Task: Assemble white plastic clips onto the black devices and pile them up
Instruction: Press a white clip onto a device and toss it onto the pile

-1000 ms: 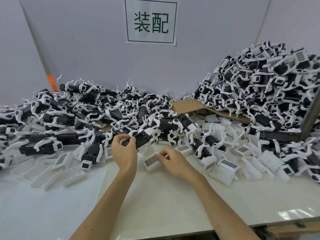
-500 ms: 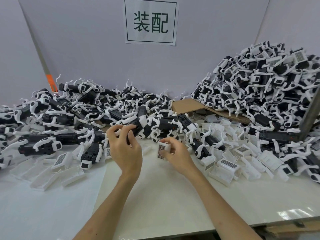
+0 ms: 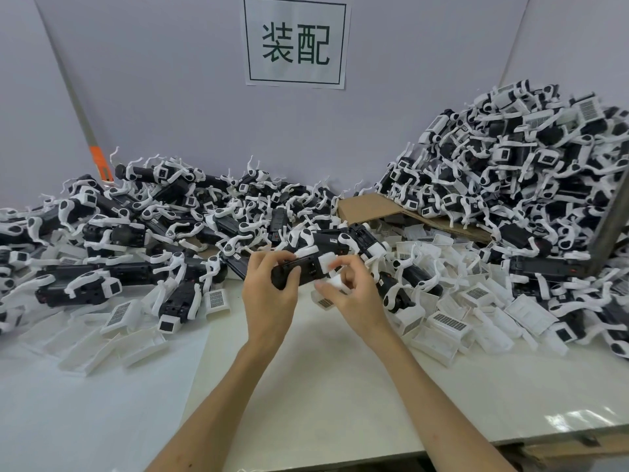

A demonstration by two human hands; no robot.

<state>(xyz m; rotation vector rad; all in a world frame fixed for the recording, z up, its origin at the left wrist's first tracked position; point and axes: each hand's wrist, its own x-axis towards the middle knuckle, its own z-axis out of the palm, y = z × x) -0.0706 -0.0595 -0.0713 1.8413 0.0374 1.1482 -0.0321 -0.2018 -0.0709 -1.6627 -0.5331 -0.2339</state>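
Two curled grips: device (image 3: pixel 301 272) left (image 3: pixel 269 296), clip (image 3: pixel 335 280) right (image 3: pixel 355 299).

Left pile (image 3: pixel 112 240) and right pile (image 3: pixel 517 172) sitting on table (image 3: pixel 306 386), clips (image 3: pixel 452 321) lying before right pile, sign (image 3: pixel 295 40) hanging behind.

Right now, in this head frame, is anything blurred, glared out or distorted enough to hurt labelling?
Head view: light is even, shadows soft; the right hand and its white clip are motion-blurred, the left hand and black device sharper. Head view, lower right: glare streaks the table. Head view, edges: wide-angle distortion slants the wall seams; the sign is crisp.
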